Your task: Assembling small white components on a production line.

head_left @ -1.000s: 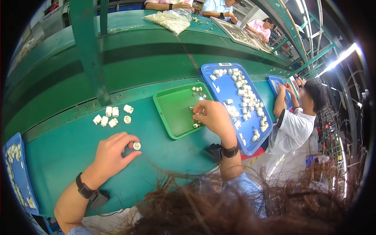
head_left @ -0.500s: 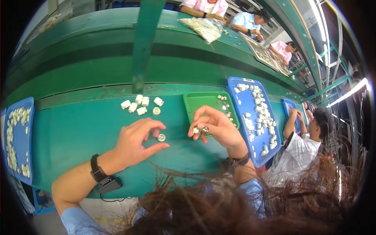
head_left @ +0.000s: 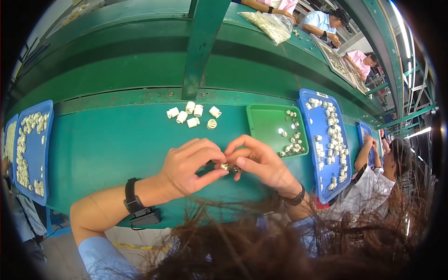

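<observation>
My left hand (head_left: pixel 189 168) and my right hand (head_left: pixel 263 163) meet above the green bench, fingertips almost touching. Between the left thumb and fingertips is a small cream-and-metal fitting (head_left: pixel 224 166). A dark, shiny metal piece (head_left: pixel 236 168) sits at the right thumb and fingers, which are curled around it. Fingers partly cover both parts, so their exact form is hard to make out. Beyond the hands lie several white ribbed cylindrical fittings (head_left: pixel 198 110), loosely grouped. To the right, a green tray (head_left: pixel 266 128) holds small metal-and-white pieces.
A blue tray (head_left: pixel 332 189) of white fittings stands beyond the green one. Another blue tray (head_left: pixel 35 154) is at the far left. A green post (head_left: pixel 200 51) rises from the bench's back edge. A co-worker (head_left: pixel 373 182) sits at right; others work across, near a plastic bag (head_left: pixel 270 27).
My left hand has closed and come to my right hand. The loose piece that lay by its fingers no longer shows on the bench. The whole view has shifted.
</observation>
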Demonstrator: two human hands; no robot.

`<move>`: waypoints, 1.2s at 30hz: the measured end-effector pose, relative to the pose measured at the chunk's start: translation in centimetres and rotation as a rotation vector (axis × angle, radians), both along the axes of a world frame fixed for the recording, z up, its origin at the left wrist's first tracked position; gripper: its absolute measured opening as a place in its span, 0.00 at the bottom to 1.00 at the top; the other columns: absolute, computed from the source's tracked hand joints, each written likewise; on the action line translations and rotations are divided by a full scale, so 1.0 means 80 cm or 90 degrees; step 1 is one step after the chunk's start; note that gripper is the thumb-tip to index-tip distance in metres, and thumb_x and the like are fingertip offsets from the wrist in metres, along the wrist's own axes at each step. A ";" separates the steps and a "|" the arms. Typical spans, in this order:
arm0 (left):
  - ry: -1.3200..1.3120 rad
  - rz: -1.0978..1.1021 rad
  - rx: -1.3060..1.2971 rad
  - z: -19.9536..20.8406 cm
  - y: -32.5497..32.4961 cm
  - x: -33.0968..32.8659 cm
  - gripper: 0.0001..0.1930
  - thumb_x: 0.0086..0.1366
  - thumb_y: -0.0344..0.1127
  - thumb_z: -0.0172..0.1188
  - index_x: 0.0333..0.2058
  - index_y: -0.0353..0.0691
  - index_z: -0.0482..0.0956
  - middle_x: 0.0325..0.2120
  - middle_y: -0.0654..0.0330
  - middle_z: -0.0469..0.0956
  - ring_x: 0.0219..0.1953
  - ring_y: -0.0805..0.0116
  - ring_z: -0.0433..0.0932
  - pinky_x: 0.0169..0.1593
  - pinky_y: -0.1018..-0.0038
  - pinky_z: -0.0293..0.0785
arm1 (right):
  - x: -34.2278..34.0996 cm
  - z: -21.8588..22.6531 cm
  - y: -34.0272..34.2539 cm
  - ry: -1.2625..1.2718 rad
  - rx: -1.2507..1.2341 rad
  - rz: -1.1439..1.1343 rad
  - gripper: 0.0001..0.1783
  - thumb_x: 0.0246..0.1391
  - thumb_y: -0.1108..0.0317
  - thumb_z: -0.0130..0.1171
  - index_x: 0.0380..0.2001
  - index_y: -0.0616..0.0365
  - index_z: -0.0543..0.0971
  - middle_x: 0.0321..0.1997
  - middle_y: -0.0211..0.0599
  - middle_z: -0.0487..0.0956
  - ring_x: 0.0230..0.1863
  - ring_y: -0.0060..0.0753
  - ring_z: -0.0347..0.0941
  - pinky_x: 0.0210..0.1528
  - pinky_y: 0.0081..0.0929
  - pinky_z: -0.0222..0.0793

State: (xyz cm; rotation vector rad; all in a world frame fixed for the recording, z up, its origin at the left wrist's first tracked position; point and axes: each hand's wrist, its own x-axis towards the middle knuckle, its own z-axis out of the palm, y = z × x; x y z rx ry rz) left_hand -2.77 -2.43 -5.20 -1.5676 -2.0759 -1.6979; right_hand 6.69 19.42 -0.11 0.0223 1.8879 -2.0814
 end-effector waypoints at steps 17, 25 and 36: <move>-0.424 -0.089 -0.057 0.008 -0.003 -0.001 0.18 0.56 0.19 0.73 0.44 0.37 0.79 0.38 0.59 0.82 0.36 0.75 0.81 0.32 0.78 0.78 | 0.013 -0.019 -0.006 0.272 0.135 -0.076 0.08 0.53 0.84 0.71 0.34 0.63 0.82 0.39 0.42 0.85 0.38 0.31 0.84 0.41 0.27 0.81; -0.553 -0.223 -0.036 0.002 -0.004 -0.002 0.16 0.60 0.20 0.73 0.45 0.34 0.79 0.40 0.59 0.82 0.39 0.74 0.82 0.36 0.77 0.82 | 0.012 -0.011 -0.009 0.439 0.333 -0.090 0.09 0.47 0.83 0.73 0.31 0.60 0.85 0.36 0.39 0.86 0.37 0.33 0.84 0.39 0.27 0.81; -0.654 -0.196 -0.039 0.014 -0.001 -0.005 0.13 0.62 0.18 0.70 0.44 0.31 0.79 0.39 0.55 0.83 0.40 0.71 0.84 0.39 0.76 0.85 | 0.012 -0.004 0.002 0.316 0.280 -0.124 0.09 0.51 0.79 0.74 0.36 0.59 0.87 0.37 0.36 0.86 0.36 0.27 0.83 0.37 0.24 0.79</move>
